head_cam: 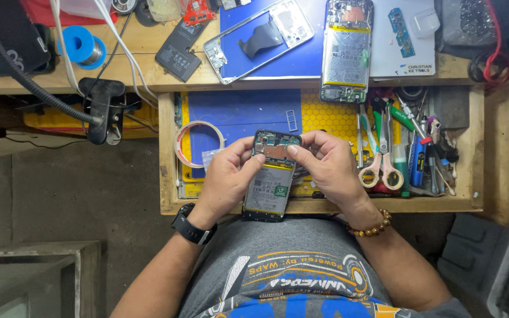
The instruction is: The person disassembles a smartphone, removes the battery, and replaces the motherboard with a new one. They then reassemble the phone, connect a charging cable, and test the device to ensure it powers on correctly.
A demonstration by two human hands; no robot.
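Observation:
An opened smartphone (271, 187) with its back cover off, showing a white battery and a circuit board, is held upright over an open wooden drawer (169, 153). My left hand (228, 176) grips its left edge, thumb on the board area. My right hand (325, 165) holds the right edge near the top, fingertips pressing on the board by the camera end. I wear a black watch on the left wrist and a bead bracelet on the right.
The drawer holds a tape roll (198, 143), a blue mat (243, 112), pink-handled scissors (381, 168) and several tools. On the bench lie another opened phone (346, 50), a phone frame (260, 38), a loose battery (179, 52), a solder spool (82, 47) and a black clamp (104, 109).

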